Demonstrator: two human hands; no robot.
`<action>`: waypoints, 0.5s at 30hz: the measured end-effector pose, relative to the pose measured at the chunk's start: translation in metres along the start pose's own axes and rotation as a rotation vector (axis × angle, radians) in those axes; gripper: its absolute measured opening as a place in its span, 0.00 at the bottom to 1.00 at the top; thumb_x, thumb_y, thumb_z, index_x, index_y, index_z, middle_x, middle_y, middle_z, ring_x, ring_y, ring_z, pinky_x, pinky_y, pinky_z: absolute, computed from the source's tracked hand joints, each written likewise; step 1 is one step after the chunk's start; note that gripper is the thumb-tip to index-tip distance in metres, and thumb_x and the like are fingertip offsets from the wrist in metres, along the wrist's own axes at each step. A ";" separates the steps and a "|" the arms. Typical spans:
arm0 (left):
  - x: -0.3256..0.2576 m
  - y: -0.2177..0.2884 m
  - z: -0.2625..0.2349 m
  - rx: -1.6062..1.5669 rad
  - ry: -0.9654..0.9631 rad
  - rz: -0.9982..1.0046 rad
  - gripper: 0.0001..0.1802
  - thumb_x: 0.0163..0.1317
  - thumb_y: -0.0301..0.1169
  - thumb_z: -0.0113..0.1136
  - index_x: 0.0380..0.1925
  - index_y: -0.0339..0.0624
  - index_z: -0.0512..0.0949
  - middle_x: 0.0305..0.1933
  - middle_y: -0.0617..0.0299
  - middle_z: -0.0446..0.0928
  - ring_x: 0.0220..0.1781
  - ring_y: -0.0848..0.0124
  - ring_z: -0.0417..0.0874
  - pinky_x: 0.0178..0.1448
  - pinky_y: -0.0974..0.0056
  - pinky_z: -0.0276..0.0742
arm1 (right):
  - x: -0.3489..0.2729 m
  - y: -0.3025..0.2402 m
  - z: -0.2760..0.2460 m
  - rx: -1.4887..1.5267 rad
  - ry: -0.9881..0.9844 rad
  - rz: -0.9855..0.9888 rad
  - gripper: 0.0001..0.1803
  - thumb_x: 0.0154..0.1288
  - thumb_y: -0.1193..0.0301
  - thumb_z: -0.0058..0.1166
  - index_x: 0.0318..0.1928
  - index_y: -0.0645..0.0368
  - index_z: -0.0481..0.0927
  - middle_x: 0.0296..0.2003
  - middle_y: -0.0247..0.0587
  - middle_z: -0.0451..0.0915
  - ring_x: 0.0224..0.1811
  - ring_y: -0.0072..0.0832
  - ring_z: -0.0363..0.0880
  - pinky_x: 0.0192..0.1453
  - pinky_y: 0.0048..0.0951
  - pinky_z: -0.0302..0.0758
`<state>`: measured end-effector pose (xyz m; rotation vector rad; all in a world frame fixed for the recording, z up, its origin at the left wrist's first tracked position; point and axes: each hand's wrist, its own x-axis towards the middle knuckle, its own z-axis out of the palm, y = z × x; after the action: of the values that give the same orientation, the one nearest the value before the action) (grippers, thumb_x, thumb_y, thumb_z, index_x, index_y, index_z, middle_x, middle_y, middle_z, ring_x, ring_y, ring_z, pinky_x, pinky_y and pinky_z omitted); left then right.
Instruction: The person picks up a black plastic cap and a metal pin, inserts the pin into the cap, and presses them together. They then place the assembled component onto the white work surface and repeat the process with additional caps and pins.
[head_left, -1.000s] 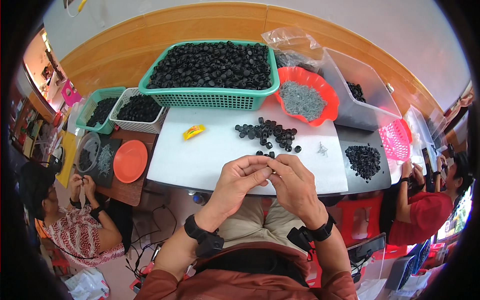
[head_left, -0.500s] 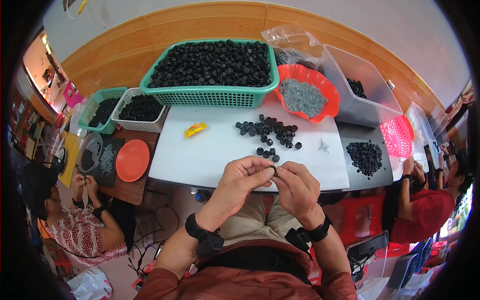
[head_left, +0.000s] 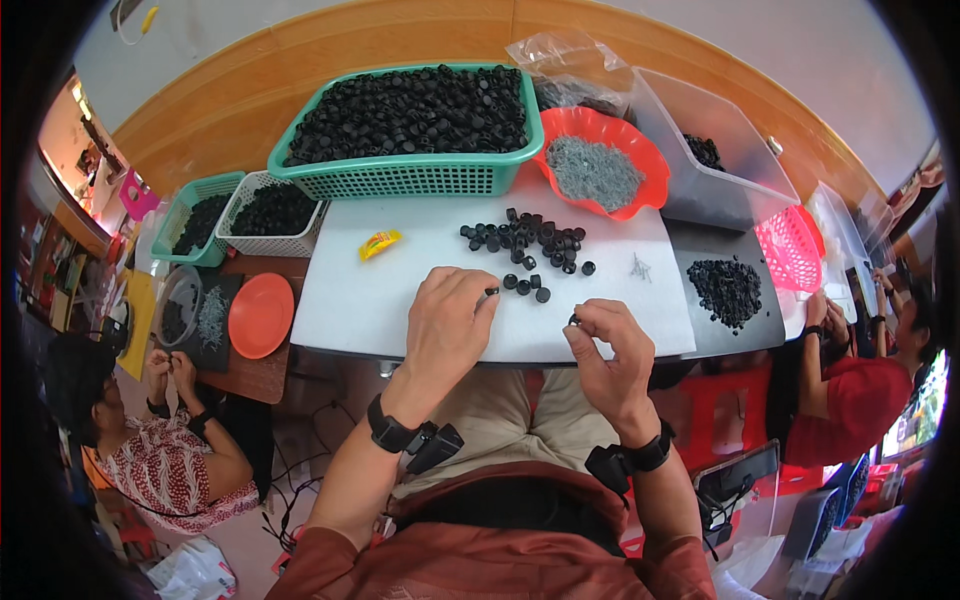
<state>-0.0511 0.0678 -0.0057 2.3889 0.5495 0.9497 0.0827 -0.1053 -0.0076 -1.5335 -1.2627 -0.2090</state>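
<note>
My left hand [head_left: 447, 318] hovers over the near part of the white work mat [head_left: 350, 310]. Between its thumb and fingers is a small black plastic cap [head_left: 491, 291], mostly covered by the fingertips. To the right, my right hand [head_left: 615, 355] pinches a small dark piece [head_left: 575, 321] at the mat's near edge, too hidden to name. Just beyond both hands lie several loose black caps [head_left: 543, 295], with a larger scatter of black caps [head_left: 520, 236] behind them. A few grey screws [head_left: 640, 266] rest on the mat at the right.
A green basket [head_left: 410, 180] heaped with black caps stands at the back, beside a red scalloped bowl [head_left: 652, 165] of screws and a clear bin [head_left: 740, 190]. Small black parts [head_left: 724, 292] lie on a dark board. A yellow wrapped candy [head_left: 380, 245] lies left. People work at both sides.
My hands have moved apart from where they met over the mat's near edge: the left one shifted left and away, the right one slightly right. Each keeps a small piece in its fingers.
</note>
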 end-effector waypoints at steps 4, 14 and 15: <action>0.001 -0.002 0.006 -0.009 -0.022 -0.041 0.09 0.57 0.23 0.67 0.39 0.39 0.85 0.44 0.56 0.87 0.50 0.55 0.83 0.55 0.57 0.80 | -0.003 -0.001 -0.004 -0.020 -0.017 0.018 0.16 0.61 0.82 0.67 0.49 0.63 0.82 0.43 0.50 0.83 0.32 0.33 0.85 0.38 0.30 0.81; -0.002 -0.004 -0.006 0.038 -0.048 -0.055 0.08 0.58 0.25 0.68 0.38 0.39 0.85 0.44 0.54 0.87 0.53 0.54 0.83 0.58 0.55 0.78 | -0.010 -0.002 -0.006 -0.006 -0.055 0.101 0.15 0.60 0.81 0.67 0.48 0.64 0.84 0.43 0.49 0.84 0.33 0.35 0.85 0.37 0.31 0.81; -0.003 -0.004 -0.009 0.050 -0.057 -0.086 0.08 0.57 0.26 0.68 0.38 0.39 0.85 0.44 0.54 0.86 0.53 0.54 0.82 0.58 0.55 0.78 | -0.009 -0.002 -0.006 -0.016 -0.062 0.099 0.15 0.60 0.81 0.68 0.48 0.64 0.84 0.43 0.49 0.84 0.33 0.35 0.85 0.37 0.31 0.81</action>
<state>-0.0598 0.0726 -0.0042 2.4078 0.6565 0.8378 0.0797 -0.1160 -0.0103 -1.6227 -1.2321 -0.1082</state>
